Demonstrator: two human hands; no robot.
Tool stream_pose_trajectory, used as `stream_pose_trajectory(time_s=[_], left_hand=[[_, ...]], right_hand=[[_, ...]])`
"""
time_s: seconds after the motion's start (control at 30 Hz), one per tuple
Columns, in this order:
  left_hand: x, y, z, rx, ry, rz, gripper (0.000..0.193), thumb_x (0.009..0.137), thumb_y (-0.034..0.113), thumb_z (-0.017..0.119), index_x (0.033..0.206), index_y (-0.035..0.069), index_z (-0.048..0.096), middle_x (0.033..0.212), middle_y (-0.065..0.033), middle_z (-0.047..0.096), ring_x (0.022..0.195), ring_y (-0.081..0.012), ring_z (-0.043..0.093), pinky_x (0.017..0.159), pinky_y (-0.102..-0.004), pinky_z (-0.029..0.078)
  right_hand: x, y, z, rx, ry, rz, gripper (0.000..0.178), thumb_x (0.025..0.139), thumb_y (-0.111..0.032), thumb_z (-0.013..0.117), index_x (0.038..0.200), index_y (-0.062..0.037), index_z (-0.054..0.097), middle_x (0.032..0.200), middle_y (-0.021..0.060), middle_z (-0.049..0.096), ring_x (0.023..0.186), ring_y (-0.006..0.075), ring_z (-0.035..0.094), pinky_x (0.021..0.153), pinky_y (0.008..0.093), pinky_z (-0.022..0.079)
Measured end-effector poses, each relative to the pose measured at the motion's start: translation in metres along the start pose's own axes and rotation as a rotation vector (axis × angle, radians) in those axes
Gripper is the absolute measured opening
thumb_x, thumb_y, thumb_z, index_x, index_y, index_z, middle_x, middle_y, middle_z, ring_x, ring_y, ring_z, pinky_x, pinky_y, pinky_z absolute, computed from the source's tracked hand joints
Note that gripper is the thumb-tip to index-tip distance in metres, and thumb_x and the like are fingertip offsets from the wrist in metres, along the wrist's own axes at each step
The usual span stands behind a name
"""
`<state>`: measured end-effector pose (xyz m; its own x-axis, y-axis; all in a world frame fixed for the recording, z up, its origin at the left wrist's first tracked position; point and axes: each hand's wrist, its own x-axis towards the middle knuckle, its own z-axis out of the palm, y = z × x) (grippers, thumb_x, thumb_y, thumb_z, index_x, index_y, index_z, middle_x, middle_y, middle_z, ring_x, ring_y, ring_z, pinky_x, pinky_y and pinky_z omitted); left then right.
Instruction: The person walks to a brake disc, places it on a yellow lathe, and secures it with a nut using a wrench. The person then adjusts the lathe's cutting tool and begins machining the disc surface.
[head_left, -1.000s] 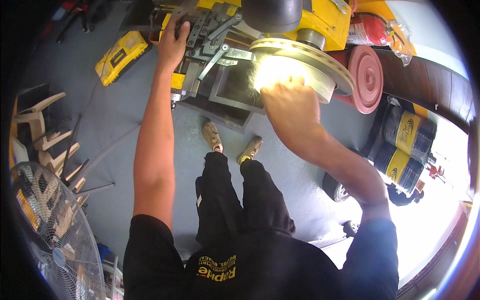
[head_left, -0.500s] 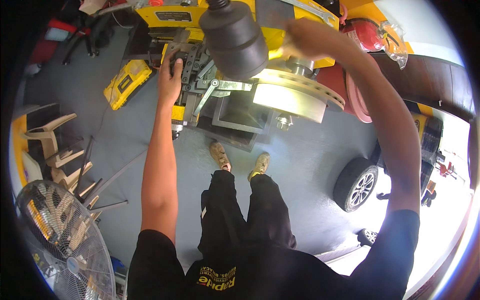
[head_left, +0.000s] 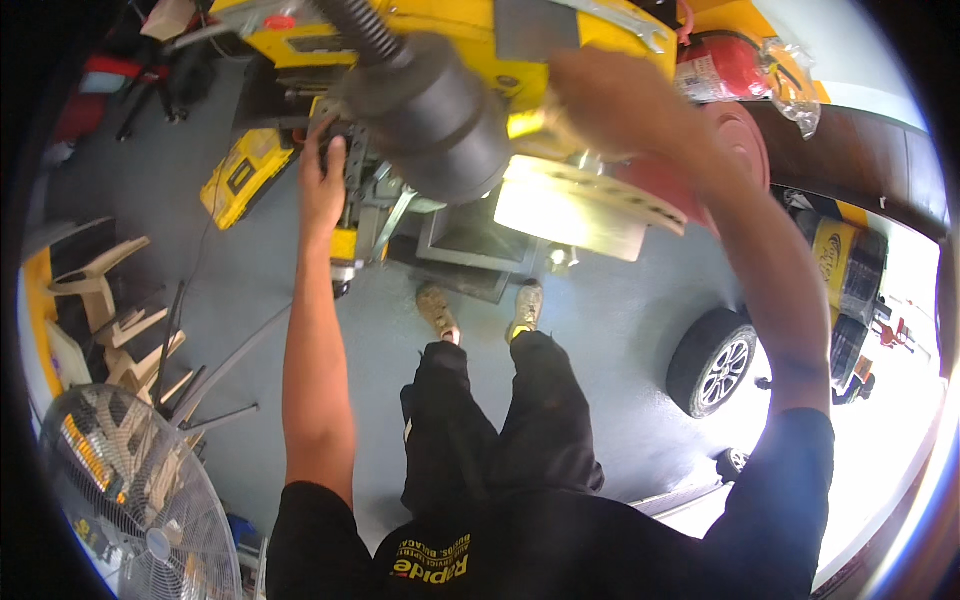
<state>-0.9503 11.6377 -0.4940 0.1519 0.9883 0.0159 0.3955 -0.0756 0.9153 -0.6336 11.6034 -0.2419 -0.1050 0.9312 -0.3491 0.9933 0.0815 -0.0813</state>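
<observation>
My left hand (head_left: 322,190) curls its thumb and fingers around a black knob (head_left: 336,132) on the slide of a yellow brake lathe (head_left: 440,25). Over on the far side of a brightly lit brake disc (head_left: 570,208), my right hand (head_left: 610,100) is blurred, with its fingers curled in. A bright yellow patch (head_left: 525,122) shows beside those fingers; what they hold, if anything, I cannot make out. The disc sits on the lathe's spindle, a nut (head_left: 560,258) at its near end. A dark lamp head (head_left: 430,120) on a flexible neck hides part of the lathe between my hands.
A wrench (head_left: 640,30) lies on the machine's top. Beyond my right arm are a red fire extinguisher (head_left: 725,65) and a wheel with its tyre (head_left: 712,362). To the left are a yellow case (head_left: 245,175), pale plastic chairs (head_left: 100,275) and a large fan (head_left: 140,500).
My view has tilted and shifted, so the lamp and disc appear lower. My left hand stays on the knob; my right hand has moved slightly, still behind the disc.
</observation>
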Motion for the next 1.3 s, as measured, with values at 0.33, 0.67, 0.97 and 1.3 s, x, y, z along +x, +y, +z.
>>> stream_pose_trajectory(time_s=[0.33, 0.67, 0.97, 1.3], left_hand=[[-0.002, 0.002, -0.006, -0.139, -0.032, -0.144, 0.054, 0.108, 0.035, 0.054, 0.148, -0.001, 0.049, 0.145, -0.0180, 0.056, 0.135, -0.0285, 0.051, 0.115, -0.0393, 0.037], [-0.004, -0.002, -0.021, -0.222, -0.044, -0.216, 0.051, 0.106, 0.033, 0.059, 0.144, 0.000, 0.051, 0.134, -0.0127, 0.061, 0.126, -0.0224, 0.055, 0.112, -0.0355, 0.039], [0.005, -0.015, -0.058, -0.450, -0.203, -0.228, 0.049, 0.105, 0.032, 0.064, 0.141, 0.000, 0.053, 0.125, -0.0080, 0.065, 0.117, -0.0169, 0.058, 0.109, -0.0320, 0.041], [0.028, 0.000, -0.066, -0.131, -0.420, -0.314, 0.047, 0.102, 0.041, 0.068, 0.127, 0.001, 0.064, 0.107, -0.0030, 0.069, 0.092, -0.0106, 0.062, 0.084, -0.0283, 0.051]], right_hand=[[-0.004, 0.141, -0.011, 0.198, 0.380, 0.118, 0.039, 0.099, -0.034, 0.068, 0.130, -0.0100, 0.072, 0.110, 0.0137, 0.077, 0.101, 0.0246, 0.073, 0.090, 0.0364, 0.054], [0.021, 0.188, 0.068, 0.127, 0.681, -0.140, 0.048, 0.095, -0.042, 0.065, 0.109, 0.0044, 0.070, 0.096, 0.0223, 0.068, 0.090, 0.0370, 0.065, 0.083, 0.0467, 0.051], [-0.181, 0.045, 0.093, -0.248, 0.948, 0.443, 0.024, 0.104, -0.006, 0.060, 0.123, -0.0007, 0.073, 0.109, 0.0088, 0.073, 0.094, 0.0148, 0.070, 0.080, 0.0261, 0.057], [-0.029, -0.244, 0.178, 1.315, 0.619, 0.884, 0.053, 0.099, -0.027, 0.070, 0.139, 0.0042, 0.055, 0.111, 0.0235, 0.069, 0.093, 0.0317, 0.071, 0.082, 0.0417, 0.058]])
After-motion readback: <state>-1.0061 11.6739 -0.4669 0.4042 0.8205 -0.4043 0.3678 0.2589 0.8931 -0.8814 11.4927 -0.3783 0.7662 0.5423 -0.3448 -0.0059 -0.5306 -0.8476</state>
